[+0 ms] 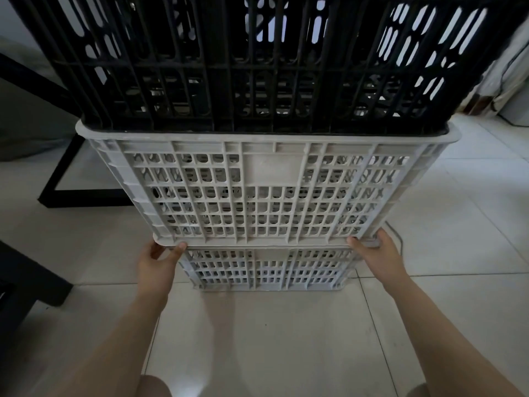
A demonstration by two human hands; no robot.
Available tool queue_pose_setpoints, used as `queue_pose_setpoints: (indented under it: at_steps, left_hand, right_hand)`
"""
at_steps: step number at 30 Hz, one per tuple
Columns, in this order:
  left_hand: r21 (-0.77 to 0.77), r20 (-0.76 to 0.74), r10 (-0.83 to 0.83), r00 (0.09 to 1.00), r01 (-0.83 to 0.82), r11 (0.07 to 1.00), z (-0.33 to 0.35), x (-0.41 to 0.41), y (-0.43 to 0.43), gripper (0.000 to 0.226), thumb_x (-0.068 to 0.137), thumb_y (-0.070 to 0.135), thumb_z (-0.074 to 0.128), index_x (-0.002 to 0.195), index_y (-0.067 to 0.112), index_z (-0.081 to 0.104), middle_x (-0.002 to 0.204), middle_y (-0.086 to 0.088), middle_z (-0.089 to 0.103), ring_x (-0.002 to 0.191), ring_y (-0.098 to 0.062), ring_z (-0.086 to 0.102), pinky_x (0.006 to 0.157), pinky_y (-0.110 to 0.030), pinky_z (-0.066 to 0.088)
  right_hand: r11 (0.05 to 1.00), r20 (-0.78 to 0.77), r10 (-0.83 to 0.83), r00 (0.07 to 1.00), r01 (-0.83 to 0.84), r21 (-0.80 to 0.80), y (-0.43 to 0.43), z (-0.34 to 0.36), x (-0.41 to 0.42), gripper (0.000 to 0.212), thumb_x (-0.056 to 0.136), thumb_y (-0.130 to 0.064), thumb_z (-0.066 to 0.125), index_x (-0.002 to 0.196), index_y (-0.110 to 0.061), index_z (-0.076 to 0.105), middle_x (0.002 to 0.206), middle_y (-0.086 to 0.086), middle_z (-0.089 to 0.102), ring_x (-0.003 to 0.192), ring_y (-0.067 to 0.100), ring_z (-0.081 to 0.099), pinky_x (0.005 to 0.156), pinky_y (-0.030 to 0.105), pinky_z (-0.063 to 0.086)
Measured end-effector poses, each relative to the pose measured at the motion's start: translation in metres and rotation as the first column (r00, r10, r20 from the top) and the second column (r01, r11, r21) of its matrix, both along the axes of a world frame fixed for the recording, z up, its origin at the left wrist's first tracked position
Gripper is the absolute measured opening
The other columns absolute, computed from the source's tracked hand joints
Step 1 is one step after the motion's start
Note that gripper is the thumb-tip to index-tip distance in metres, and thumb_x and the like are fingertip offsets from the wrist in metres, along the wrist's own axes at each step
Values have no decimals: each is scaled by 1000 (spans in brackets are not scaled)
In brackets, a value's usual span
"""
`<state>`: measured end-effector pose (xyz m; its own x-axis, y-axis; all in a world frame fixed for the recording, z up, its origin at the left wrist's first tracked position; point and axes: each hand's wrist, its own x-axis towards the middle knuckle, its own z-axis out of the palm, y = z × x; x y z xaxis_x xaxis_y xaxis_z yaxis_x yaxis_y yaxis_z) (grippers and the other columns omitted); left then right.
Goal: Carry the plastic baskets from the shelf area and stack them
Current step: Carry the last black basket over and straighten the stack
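Grey basket rim between both hands' fingers

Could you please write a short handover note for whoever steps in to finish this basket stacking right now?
Left hand: grip closed on the lower left rim of the large grey basket, thumb on top.
Right hand: grip closed on the same rim at the lower right.
The large grey basket sits nested in a smaller grey basket on the tiled floor; a black basket is nested into its top.
Done: three baskets stacked together.
Left: whether the stack is being set down or lifted is not clear; check it sits square, then fetch any remaining baskets, none visible here.
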<state>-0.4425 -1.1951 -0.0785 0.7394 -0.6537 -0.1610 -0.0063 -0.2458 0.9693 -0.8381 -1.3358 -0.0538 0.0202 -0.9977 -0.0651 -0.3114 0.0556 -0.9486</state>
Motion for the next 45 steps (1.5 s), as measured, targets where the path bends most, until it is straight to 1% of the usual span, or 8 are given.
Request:
queue_pose_setpoints:
  at_steps: [3, 7, 12, 23, 30, 35, 40, 45]
  left_hand:
    - [-47, -53, -2, 999, 0, 999, 7, -3, 1, 65, 82, 18, 75, 141, 14, 47, 120, -4, 65, 116, -20, 60, 106, -40, 43]
    - [-80, -102, 33, 994, -41, 996, 3, 2, 2, 71, 86, 15, 70, 148, 6, 36, 104, -1, 63, 105, -20, 61, 104, -37, 44]
    - [-91, -155, 55, 986, -69, 993, 1, 4, 2, 59, 86, 3, 68, 141, 6, 45, 109, -8, 62, 94, -15, 62, 89, -32, 51]
    - [52, 108, -6, 994, 1, 999, 16, 1, -7, 47, 77, 37, 71, 120, 26, 53, 127, -4, 56, 111, -22, 59, 97, -41, 49]
    - [-58, 90, 115, 989, -110, 992, 43, -19, -20, 22, 87, 8, 63, 105, 0, 54, 87, -7, 54, 83, -23, 49, 74, -34, 40]
    - [-306, 53, 145, 988, -122, 944, 89, -40, -28, 35, 93, 4, 46, 124, 21, 47, 98, -2, 49, 80, -13, 50, 79, -29, 47]
    - [-532, 209, 276, 938, -128, 837, 161, -46, -34, 55, 100, 32, 39, 151, 22, 25, 150, -4, 38, 135, -17, 41, 114, -33, 34]
    - [-581, 233, 274, 933, -92, 809, 175, -35, -40, 64, 99, 41, 43, 154, 27, 14, 154, -4, 34, 140, -17, 37, 117, -37, 29]
  right_hand:
    - [999, -60, -6, 998, 4, -32, 0, 1, 2, 25, 85, -8, 71, 105, -13, 57, 89, -9, 61, 71, 1, 55, 57, 0, 42]
    - [992, -204, -64, 977, 39, -123, 0, 2, 3, 29, 74, -24, 80, 96, -35, 64, 126, 11, 55, 121, 27, 51, 100, 42, 45]
    - [996, -100, -42, 994, 34, -82, 4, 8, 8, 28, 80, -3, 75, 103, -14, 64, 94, -17, 62, 79, -27, 55, 75, 13, 40]
    - [994, -204, -86, 975, 71, -78, 12, 22, 15, 39, 81, -16, 75, 117, -6, 61, 104, 2, 64, 101, 24, 59, 86, 34, 45]
    - [988, -70, -105, 992, 96, -124, 18, 61, 21, 66, 80, -31, 75, 134, -15, 41, 112, -12, 56, 107, 10, 55, 97, 35, 44]
    - [943, 92, -142, 986, 163, -291, 20, 98, 27, 58, 93, -48, 51, 143, -26, 34, 138, -8, 51, 124, 5, 50, 109, 36, 38]
    - [827, 319, -225, 921, 353, -437, 9, 147, 51, 55, 100, -37, 41, 151, -27, 22, 146, -12, 42, 120, -20, 42, 97, -2, 31]
    - [837, 452, -175, 875, 374, -400, 7, 154, 53, 61, 101, -29, 43, 154, -27, 13, 147, -16, 33, 103, -37, 38, 82, -8, 33]
